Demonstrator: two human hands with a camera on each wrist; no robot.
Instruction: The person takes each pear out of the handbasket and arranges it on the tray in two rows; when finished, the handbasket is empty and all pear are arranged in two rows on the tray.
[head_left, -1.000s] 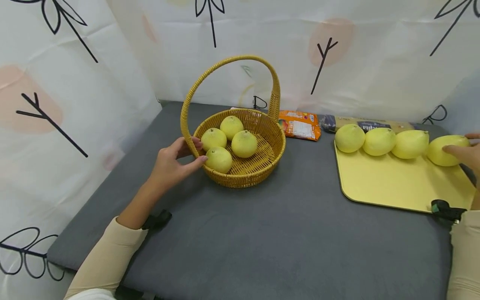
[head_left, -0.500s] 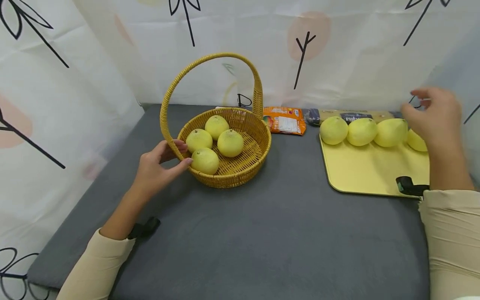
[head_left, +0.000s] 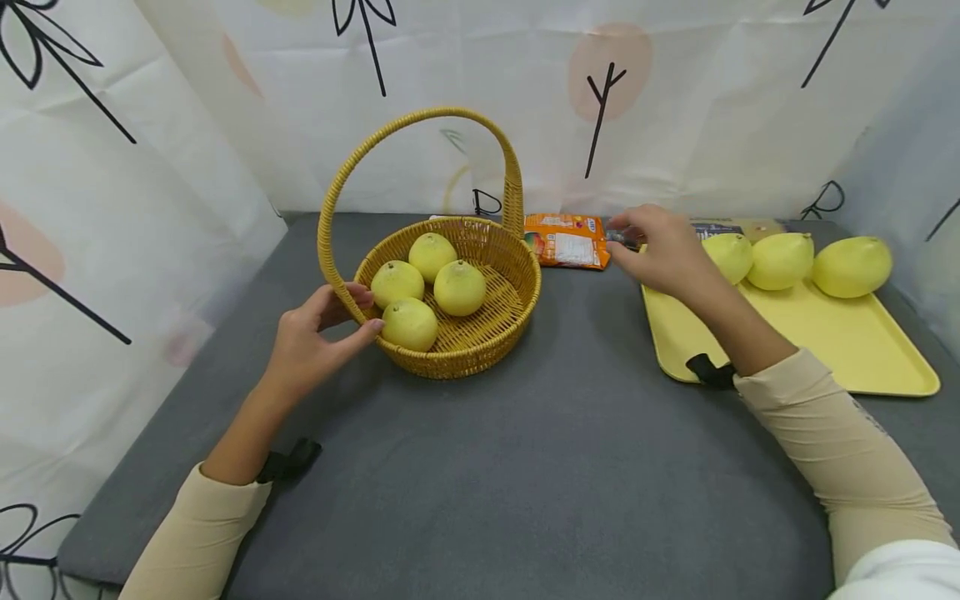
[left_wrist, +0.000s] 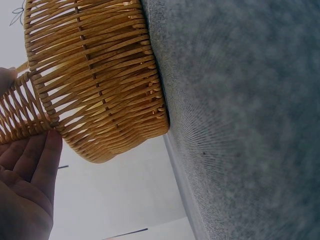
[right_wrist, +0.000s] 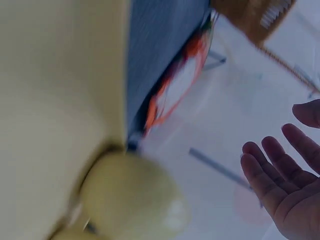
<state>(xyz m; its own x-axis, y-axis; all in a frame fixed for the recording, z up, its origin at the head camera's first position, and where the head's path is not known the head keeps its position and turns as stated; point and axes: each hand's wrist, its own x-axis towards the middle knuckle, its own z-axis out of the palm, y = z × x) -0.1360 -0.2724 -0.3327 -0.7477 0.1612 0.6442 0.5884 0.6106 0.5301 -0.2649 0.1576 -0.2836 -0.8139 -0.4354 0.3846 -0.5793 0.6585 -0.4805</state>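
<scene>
My left hand [head_left: 311, 342] grips the yellow woven basket [head_left: 480, 362] at its left side, where the tall handle [head_left: 341, 179] meets the rim. In the left wrist view, fingers [left_wrist: 47, 165] lie against one side of the handle base, with the thumb across from them. Several pale yellow pomelos [head_left: 408, 323] are gathered in the left part of the basket. My right hand [head_left: 663, 254] holds nothing, its fingers loosely bent, above the left end of the yellow tray [head_left: 795, 350]. Several more pomelos [head_left: 852, 267] line the tray's back edge; the hand hides the leftmost one in the head view.
An orange packet [head_left: 572, 242] lies at the back between basket and tray. Behind the pomelos, a long packet [head_left: 738, 228] is partly covered. A patterned white curtain [head_left: 480, 67] bounds the grey table [head_left: 480, 483] at the back and sides.
My right hand has left the rightmost pomelo, risen, and swept left over the tray toward the basket. The left hand stays on the basket. The head view has shifted slightly right.
</scene>
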